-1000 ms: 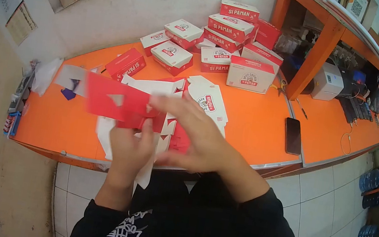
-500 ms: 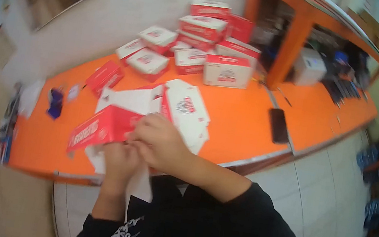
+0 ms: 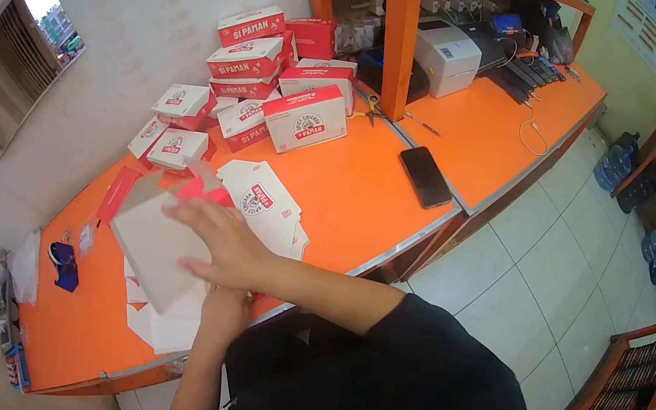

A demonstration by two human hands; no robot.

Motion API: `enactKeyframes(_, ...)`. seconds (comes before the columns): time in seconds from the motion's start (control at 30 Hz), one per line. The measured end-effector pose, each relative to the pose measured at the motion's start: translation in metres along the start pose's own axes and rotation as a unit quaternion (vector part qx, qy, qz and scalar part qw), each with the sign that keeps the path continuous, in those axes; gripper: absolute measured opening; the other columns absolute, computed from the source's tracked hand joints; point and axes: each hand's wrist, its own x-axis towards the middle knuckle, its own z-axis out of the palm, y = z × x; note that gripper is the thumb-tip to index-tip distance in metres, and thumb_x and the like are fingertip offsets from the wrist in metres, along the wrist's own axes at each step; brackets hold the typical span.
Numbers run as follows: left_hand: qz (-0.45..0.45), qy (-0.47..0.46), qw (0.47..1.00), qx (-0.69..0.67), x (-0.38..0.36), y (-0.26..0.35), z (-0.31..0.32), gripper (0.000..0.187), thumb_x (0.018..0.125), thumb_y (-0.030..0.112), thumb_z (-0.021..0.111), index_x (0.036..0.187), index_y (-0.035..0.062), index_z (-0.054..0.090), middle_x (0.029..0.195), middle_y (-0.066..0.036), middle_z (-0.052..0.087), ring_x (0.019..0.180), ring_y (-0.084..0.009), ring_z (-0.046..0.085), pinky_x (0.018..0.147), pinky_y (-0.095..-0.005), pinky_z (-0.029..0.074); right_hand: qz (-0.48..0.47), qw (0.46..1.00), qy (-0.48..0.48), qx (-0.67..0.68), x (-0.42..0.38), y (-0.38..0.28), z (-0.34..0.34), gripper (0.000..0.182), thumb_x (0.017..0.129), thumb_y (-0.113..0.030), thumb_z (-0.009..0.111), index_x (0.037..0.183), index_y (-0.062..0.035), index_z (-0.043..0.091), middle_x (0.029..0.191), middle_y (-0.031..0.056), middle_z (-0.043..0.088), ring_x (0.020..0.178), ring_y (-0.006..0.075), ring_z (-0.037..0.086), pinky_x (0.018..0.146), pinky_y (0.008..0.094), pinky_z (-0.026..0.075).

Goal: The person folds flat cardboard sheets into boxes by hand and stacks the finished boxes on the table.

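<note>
A partly folded cardboard food box (image 3: 158, 247), plain on its near face with red showing at the top, is held tilted over the left part of the table. My right hand (image 3: 231, 245) lies against it, thumb and fingers spread apart. Below, my left hand (image 3: 226, 305) is at the box's lower right side and supports it; most of its fingers are hidden behind the box and my right hand. Flat white box blanks with a red chicken logo (image 3: 260, 199) lie just beyond my hands. Another pale blank (image 3: 167, 330) lies under the held box.
Folded red-and-white boxes (image 3: 248, 59) are stacked against the wall. A phone (image 3: 425, 177), scissors (image 3: 371, 111) and a label printer (image 3: 447, 59) are on the orange table (image 3: 347, 195) to the right. A blue tape dispenser (image 3: 64, 266) stands at the left.
The box in my hands has turned from its red printed side to a plain face. My right hand has spread its fingers over it. The camera view has shifted right.
</note>
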Motion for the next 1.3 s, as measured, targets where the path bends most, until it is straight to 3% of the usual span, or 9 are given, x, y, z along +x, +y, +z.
enactKeyframes(0.17,0.043,-0.026,0.958,-0.282,0.001,-0.035,-0.025,0.060,0.088,0.032,0.048,0.138,0.0050,0.028,0.128,-0.020,0.049,0.118,-0.0316,0.048,0.100,-0.0467,0.033,0.007,1.000,0.028,0.008,-0.002,0.006,-0.003,0.037,0.069,-0.013,0.066,0.104,-0.0099,0.055,0.109,0.0136,0.050,0.108,0.0308,0.045,0.089,0.0427,0.037)
enactKeyframes(0.37,0.029,-0.030,0.728,-0.684,0.000,-0.026,-0.072,0.073,0.091,0.054,0.037,0.145,0.0129,0.010,0.143,-0.014,0.033,0.123,-0.0279,0.043,0.097,-0.0434,0.037,-0.039,0.996,-0.057,-0.063,-0.009,0.027,0.017,0.039,0.071,-0.015,0.067,0.107,-0.0105,0.054,0.111,0.0134,0.050,0.109,0.0348,0.045,0.091,0.0464,0.036)
enactKeyframes(0.6,-0.037,-0.128,0.930,-0.343,0.000,-0.006,-0.009,0.049,0.093,0.027,0.043,0.137,0.0060,0.035,0.128,-0.016,0.049,0.118,-0.0267,0.047,0.098,-0.0327,0.036,0.001,0.997,-0.028,-0.066,0.006,0.023,0.018,0.047,0.073,-0.013,0.064,0.117,-0.0123,0.047,0.119,0.0144,0.045,0.113,0.0364,0.042,0.093,0.0485,0.034)
enactKeyframes(0.73,0.016,-0.114,0.926,-0.360,-0.005,0.006,-0.010,0.044,0.092,0.017,0.045,0.132,0.0017,0.038,0.127,-0.016,0.050,0.122,-0.0256,0.044,0.101,-0.0313,0.031,0.004,0.994,-0.084,-0.075,-0.004,0.045,0.020,0.047,0.074,-0.006,0.062,0.118,-0.0114,0.047,0.121,0.0158,0.043,0.113,0.0350,0.042,0.094,0.0485,0.033)
enactKeyframes(0.83,0.010,-0.054,0.853,-0.518,-0.004,-0.008,-0.001,0.044,0.093,0.014,0.045,0.133,-0.0001,0.037,0.129,-0.018,0.048,0.122,-0.0249,0.044,0.100,-0.0321,0.033,-0.073,0.968,0.186,-0.153,-0.007,0.030,0.014,0.044,0.073,0.000,0.061,0.115,-0.0091,0.049,0.113,0.0143,0.050,0.109,0.0302,0.048,0.094,0.0461,0.034)
enactKeyframes(1.0,-0.007,-0.126,0.903,-0.412,-0.009,-0.006,-0.003,0.057,0.092,0.014,0.048,0.140,0.0015,0.022,0.135,-0.018,0.041,0.125,-0.0257,0.041,0.102,-0.0346,0.033,0.064,0.967,0.248,-0.001,0.002,0.041,0.005,0.039,0.072,0.002,0.061,0.109,-0.0061,0.052,0.110,0.0147,0.054,0.100,0.0271,0.055,0.085,0.0382,0.044)
enactKeyframes(1.1,0.018,0.077,0.828,-0.555,-0.012,0.003,-0.007,0.072,0.089,0.031,0.052,0.143,0.0060,0.012,0.141,-0.019,0.031,0.126,-0.0303,0.038,0.104,-0.0393,0.031,0.025,0.994,0.089,0.063,-0.004,0.037,-0.009,0.019,0.075,-0.001,0.061,0.094,-0.0030,0.059,0.094,0.0095,0.061,0.088,0.0251,0.061,0.079,0.0335,0.050)
enactKeyframes(1.2,0.125,0.028,0.509,-0.851,-0.034,0.014,-0.073,0.081,0.084,0.054,0.047,0.144,0.0129,0.010,0.142,-0.018,0.029,0.119,-0.0387,0.044,0.093,-0.0539,0.042,-0.213,0.972,-0.070,0.075,-0.003,-0.004,-0.024,0.011,0.078,-0.005,0.060,0.089,-0.0039,0.061,0.093,0.0093,0.063,0.089,0.0231,0.062,0.082,0.0350,0.051)
enactKeyframes(1.3,-0.012,0.205,0.549,-0.810,-0.054,0.026,-0.107,0.072,0.085,0.049,0.045,0.138,0.0046,0.025,0.134,-0.020,0.040,0.113,-0.0354,0.050,0.091,-0.0491,0.044,-0.361,0.923,-0.078,0.109,0.001,-0.060,-0.043,0.011,0.079,-0.006,0.062,0.090,-0.0056,0.062,0.100,0.0126,0.063,0.094,0.0249,0.062,0.083,0.0387,0.051)
